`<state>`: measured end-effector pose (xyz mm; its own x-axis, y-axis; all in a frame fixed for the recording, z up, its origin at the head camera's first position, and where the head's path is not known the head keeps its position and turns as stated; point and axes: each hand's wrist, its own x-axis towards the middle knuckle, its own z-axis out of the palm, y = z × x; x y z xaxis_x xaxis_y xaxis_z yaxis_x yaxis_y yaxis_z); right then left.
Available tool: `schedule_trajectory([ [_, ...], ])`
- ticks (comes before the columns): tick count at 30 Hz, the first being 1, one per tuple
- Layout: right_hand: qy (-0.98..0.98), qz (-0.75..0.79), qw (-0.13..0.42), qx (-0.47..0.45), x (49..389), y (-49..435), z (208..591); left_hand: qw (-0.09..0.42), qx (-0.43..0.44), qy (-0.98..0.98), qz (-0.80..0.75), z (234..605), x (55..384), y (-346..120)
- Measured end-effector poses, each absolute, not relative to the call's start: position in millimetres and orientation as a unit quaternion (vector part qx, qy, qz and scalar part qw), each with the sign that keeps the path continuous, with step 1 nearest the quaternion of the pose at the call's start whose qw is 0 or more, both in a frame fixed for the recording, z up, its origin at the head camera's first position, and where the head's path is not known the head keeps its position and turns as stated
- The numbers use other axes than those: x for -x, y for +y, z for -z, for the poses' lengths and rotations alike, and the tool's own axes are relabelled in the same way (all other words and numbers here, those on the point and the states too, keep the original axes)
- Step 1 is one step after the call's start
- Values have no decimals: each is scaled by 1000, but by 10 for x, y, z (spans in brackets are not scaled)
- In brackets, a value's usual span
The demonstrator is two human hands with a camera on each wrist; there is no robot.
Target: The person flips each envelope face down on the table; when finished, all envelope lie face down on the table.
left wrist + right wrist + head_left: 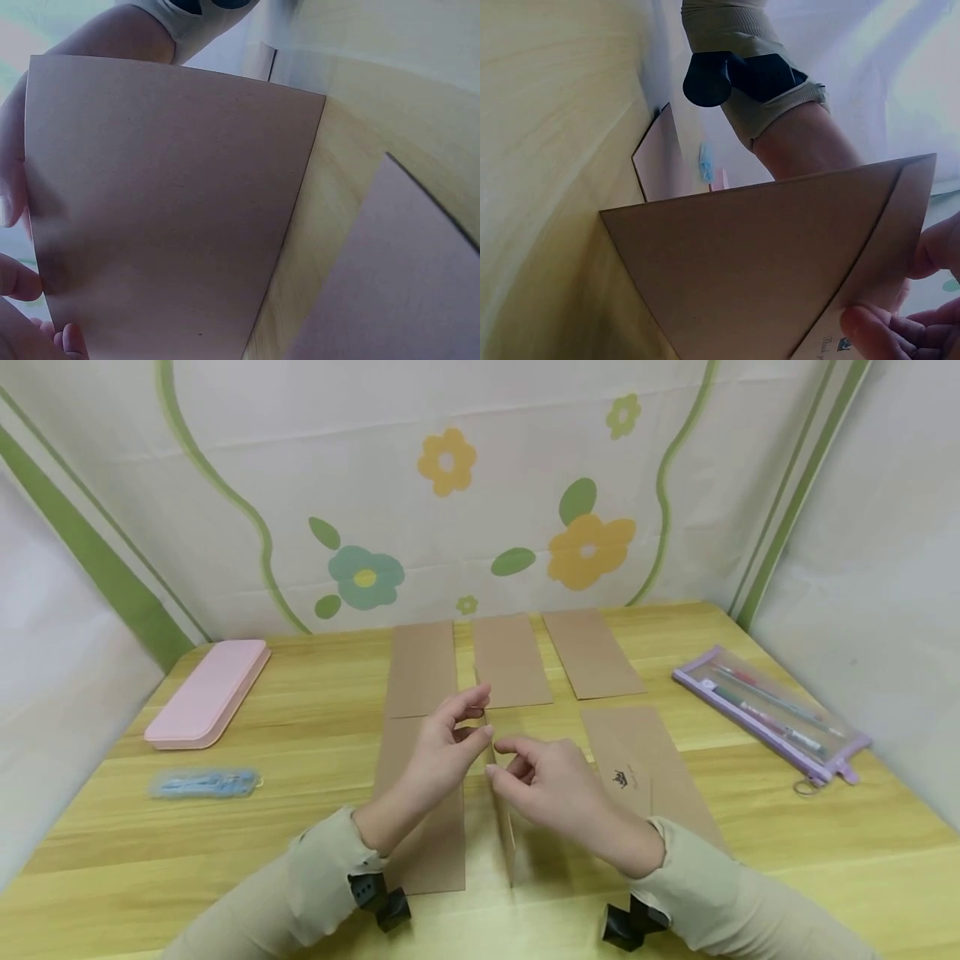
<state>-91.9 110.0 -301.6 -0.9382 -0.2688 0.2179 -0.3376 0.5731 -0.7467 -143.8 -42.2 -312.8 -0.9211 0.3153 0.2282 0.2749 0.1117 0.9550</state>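
A brown kraft-paper envelope (502,827) stands on its long edge between the hands, seen nearly edge-on in the head view. My left hand (442,752) pinches its upper edge toward the far end. Just nearer, my right hand (555,781) grips the same edge between thumb and fingers. In the right wrist view the envelope (742,255) shows its folded flap, with the right thumb (874,334) against it beside small dark print. Its plain side (172,187) fills the left wrist view. Left of it lies a flat brown envelope (427,852), partly hidden by the left arm.
Behind lie three envelopes: left (423,668), middle (513,660) and right (594,653). A printed envelope (652,752) lies under the right forearm. At left are a pink case (210,693) and a blue item in clear plastic (202,782); at right, a purple-edged pencil pouch (772,714).
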Motion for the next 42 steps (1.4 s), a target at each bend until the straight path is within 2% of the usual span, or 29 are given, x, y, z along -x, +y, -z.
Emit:
schedule_trajectory([
  [10,-896,-388,78,-200,926,1089,3018,0,-204,724,-659,3204,1452,-439],
  [18,-925,-315,109,-185,930,1113,2945,27,-205,695,-689,3203,1439,-435],
  [24,-914,-359,114,-151,941,1243,2910,17,-189,667,-720,3208,1454,-486],
  [30,-881,-448,103,-110,997,1423,2820,-1,-124,686,-717,3245,1496,-645],
  [38,-834,-540,97,-50,1019,1547,2758,73,-57,621,-778,3351,1526,-752],
  [42,-778,-624,76,-18,1021,1561,2791,85,-57,586,-804,3348,1504,-728],
])
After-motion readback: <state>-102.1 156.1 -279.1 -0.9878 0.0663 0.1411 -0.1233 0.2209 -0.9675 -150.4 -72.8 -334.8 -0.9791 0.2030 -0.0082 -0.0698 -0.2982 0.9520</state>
